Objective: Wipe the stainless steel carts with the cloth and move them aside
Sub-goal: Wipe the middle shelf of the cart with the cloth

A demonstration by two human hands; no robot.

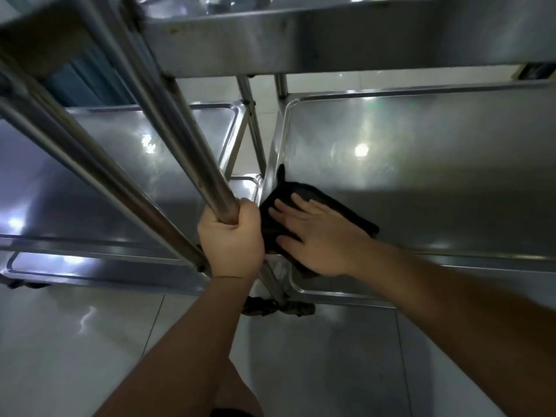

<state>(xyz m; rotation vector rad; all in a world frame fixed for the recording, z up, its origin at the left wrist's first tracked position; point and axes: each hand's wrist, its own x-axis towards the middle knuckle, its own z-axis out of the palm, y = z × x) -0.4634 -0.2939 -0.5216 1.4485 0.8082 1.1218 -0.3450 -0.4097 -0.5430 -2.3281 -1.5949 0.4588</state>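
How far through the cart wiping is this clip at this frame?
Done: nothing can be confirmed; the steel shows no clear wiped area. In hand: the right hand presses the black cloth flat on the right cart's shelf, while the left hand grips an upright post. Left: the neighbouring cart, and moving both aside.

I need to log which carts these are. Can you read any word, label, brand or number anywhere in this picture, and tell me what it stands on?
No text can be read.
A faint row of small marks on the front rim of the upper shelf may be print or a stamp: too small and blurred to read.
The lower shelf, the black cloth and the upright post: no label visible.
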